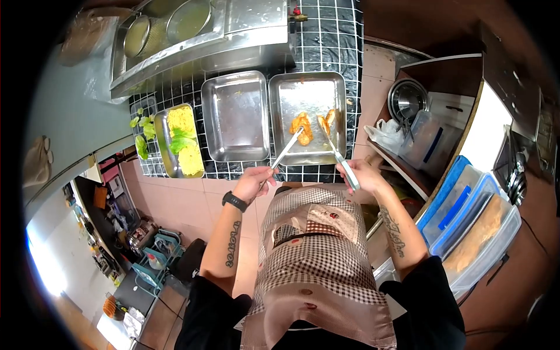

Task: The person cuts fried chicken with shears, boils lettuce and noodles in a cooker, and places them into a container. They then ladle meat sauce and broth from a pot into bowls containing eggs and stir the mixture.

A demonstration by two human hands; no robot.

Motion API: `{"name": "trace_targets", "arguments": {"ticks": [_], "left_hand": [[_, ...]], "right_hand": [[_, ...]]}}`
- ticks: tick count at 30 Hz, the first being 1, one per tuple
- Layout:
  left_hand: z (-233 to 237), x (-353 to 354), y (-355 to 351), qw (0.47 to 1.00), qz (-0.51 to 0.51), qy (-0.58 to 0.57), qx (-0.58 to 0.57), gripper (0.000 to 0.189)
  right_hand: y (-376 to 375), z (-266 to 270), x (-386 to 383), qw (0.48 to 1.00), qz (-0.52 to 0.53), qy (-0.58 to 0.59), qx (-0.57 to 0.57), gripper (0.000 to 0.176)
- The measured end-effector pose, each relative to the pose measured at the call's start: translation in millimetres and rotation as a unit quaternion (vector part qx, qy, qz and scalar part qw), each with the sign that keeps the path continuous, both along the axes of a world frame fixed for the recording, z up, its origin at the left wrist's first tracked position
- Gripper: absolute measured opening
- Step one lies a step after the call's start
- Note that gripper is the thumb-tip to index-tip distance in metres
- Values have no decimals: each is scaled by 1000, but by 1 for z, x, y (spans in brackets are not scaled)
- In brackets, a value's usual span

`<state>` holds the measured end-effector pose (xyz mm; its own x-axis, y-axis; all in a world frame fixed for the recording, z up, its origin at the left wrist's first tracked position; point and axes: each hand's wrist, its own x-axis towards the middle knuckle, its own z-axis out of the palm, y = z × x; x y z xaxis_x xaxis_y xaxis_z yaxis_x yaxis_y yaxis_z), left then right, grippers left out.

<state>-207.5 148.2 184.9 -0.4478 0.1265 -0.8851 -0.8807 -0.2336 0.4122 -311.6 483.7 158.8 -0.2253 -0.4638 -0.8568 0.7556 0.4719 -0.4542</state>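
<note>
My left hand [255, 182] is closed around a slim silver utensil [286, 149], its far end resting on a browned piece of food [301, 127]. The kind of utensil I cannot tell. In my right hand [363, 175] is a knife [348, 173] with a pale grey handle, its blade pointing away from me. The blade tip meets a smaller orange-brown piece [328, 121], to the right of the larger one. Both pieces lie in the right-hand steel tray [286, 93], whose near rim is just beyond my hands.
Left of that tray stands another steel tray [236, 116]. Further left, a narrow tray [169, 160] holds yellow food and green leaves. A steel fryer [251, 35] with round strainers stands behind. Shelves [402, 166] and plastic containers [466, 219] are at my right.
</note>
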Motion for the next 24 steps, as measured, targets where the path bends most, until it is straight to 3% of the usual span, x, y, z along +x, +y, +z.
{"name": "trace_targets", "arguments": {"ticks": [1, 2, 4, 7, 10, 15, 21, 24], "left_hand": [[0, 4, 5, 1000, 7, -1, -13, 26], [-1, 6, 9, 1000, 12, 1, -26, 26], [-3, 11, 14, 999, 39, -2, -15, 26], [-5, 13, 15, 999, 38, 10, -4, 27], [-4, 14, 13, 999, 37, 13, 10, 26], [-3, 13, 13, 999, 29, 11, 17, 24], [-4, 11, 13, 1000, 18, 5, 17, 23], [-5, 11, 12, 1000, 17, 8, 15, 23]], "right_hand": [[4, 2, 8, 1000, -6, -5, 1, 45], [1, 23, 6, 996, 53, 23, 62, 46], [10, 11, 23, 998, 55, -1, 33, 52], [2, 12, 23, 987, 143, 64, 40, 58], [-13, 15, 16, 995, 97, 0, 29, 63], [-35, 42, -6, 996, 93, 0, 15, 52], [-39, 49, 0, 997, 53, 4, 62, 51], [-35, 24, 13, 997, 62, 24, 48, 48]]}}
